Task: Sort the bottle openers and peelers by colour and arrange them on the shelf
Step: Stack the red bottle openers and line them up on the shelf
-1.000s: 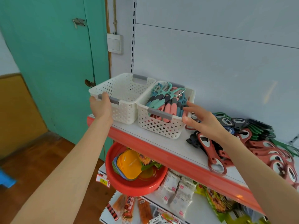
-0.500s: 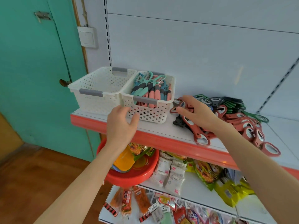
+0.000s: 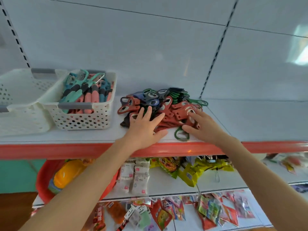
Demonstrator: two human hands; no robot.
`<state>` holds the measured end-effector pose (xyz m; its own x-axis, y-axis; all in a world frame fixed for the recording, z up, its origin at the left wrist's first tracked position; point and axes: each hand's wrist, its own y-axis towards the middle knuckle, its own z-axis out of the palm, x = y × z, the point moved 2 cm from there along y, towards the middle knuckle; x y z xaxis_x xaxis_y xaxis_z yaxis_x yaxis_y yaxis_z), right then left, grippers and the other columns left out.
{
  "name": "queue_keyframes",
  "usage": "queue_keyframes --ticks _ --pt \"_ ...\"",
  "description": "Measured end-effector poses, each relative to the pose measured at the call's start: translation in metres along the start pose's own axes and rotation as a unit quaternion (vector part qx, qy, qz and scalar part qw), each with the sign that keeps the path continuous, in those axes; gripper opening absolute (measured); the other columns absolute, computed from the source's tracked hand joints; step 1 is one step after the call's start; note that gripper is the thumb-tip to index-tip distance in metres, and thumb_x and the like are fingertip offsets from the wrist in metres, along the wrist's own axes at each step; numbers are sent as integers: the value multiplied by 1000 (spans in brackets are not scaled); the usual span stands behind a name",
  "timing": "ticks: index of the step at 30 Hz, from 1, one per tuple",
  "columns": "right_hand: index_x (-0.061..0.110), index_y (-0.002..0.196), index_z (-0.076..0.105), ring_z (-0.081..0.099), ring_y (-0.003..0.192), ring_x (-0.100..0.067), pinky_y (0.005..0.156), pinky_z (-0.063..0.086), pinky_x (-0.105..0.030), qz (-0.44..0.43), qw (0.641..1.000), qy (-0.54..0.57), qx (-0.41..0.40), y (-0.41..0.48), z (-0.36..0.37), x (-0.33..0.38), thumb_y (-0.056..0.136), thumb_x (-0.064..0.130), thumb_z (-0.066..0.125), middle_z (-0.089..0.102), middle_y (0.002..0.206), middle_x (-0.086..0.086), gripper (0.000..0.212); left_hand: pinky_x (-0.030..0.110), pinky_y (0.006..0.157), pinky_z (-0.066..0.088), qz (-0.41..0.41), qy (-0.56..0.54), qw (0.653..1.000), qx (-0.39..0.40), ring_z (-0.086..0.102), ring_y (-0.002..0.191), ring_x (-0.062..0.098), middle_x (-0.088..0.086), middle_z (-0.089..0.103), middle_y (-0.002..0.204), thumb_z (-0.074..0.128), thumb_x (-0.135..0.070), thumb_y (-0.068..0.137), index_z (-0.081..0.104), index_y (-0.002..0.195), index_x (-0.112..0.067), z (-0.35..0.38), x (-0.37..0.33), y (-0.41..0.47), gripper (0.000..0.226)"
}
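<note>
A mixed pile of bottle openers [image 3: 166,105] in red, green, blue and black lies on the white shelf [image 3: 93,135]. My left hand [image 3: 145,129] lies flat with spread fingers on the pile's left front. My right hand [image 3: 200,125] rests with straight fingers on red openers at the right front. One green opener [image 3: 180,135] lies alone between my hands near the shelf edge. Teal, pink and blue peelers [image 3: 85,94] fill a white basket [image 3: 83,120] to the left.
A second white basket [image 3: 21,104] with nothing visible inside stands at the far left. The shelf has an orange front lip [image 3: 66,150]. Below hang a red basin [image 3: 43,179] and packets of snacks [image 3: 191,167]. White back panels rise behind.
My left hand moved right from the basket front onto the opener pile. My right hand shifted to the pile's right side. The camera turned right, away from the green door.
</note>
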<state>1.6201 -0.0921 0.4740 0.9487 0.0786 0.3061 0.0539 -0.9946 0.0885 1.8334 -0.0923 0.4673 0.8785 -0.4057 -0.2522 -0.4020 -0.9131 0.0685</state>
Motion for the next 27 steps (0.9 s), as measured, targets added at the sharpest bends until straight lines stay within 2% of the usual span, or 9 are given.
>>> queue_keyframes --ticks 2,4,10,16,19,23,25,27 --pt "33 146 19 5 144 -23 116 10 -41 7 999 6 39 9 4 -12 86 58 46 4 157 -1 70 64 108 1 -23 41 998 52 -17 141 29 5 -20 154 23 -67 86 1 145 -42 8 -6 23 67" --pt "35 147 11 -1 145 -21 117 7 -40 -6 998 19 57 25 6 -23 87 59 41 -3 157 0 71 68 104 0 -48 51 995 66 -22 139 29 3 -27 152 19 -71 84 -4 143 -44 14 -10 41 69" --pt "28 148 0 1 144 -27 115 5 -38 7 997 15 82 86 3 -63 92 57 29 2 157 -9 69 70 102 4 -110 55 991 47 -26 138 29 3 -25 152 20 -76 79 -12 141 -46 11 -17 91 76" --pt "26 148 8 9 143 -29 115 9 -40 -28 994 5 102 127 -2 -80 90 61 29 13 155 -8 70 70 103 9 -182 53 980 62 -25 138 31 6 -25 152 22 -86 67 -12 141 -46 8 -23 115 91" --pt "28 148 12 8 143 -29 117 10 -41 -55 991 -5 119 126 -3 -87 90 60 34 12 155 -7 70 68 104 5 -187 29 981 53 -22 139 31 5 -21 154 26 -82 72 -9 143 -44 10 -31 109 87" --pt "26 146 22 4 144 -25 115 5 -35 -120 982 -25 141 104 -7 -91 92 43 46 9 156 -7 62 67 104 8 -169 53 983 53 -17 141 28 1 -14 155 25 -74 80 -6 143 -44 17 -45 90 77" --pt "18 144 30 13 142 -24 114 11 -31 -170 976 -18 134 94 -10 -87 91 36 51 21 151 -7 60 67 106 9 -166 65 982 57 -17 141 27 0 -13 156 23 -71 83 -5 144 -43 21 -50 81 73" --pt "11 138 40 31 133 -26 108 23 -29 -190 972 4 141 88 -16 -86 89 32 56 36 141 -8 55 65 107 8 -166 67 982 60 -16 141 27 0 -11 156 23 -68 85 -5 144 -41 23 -54 74 71"
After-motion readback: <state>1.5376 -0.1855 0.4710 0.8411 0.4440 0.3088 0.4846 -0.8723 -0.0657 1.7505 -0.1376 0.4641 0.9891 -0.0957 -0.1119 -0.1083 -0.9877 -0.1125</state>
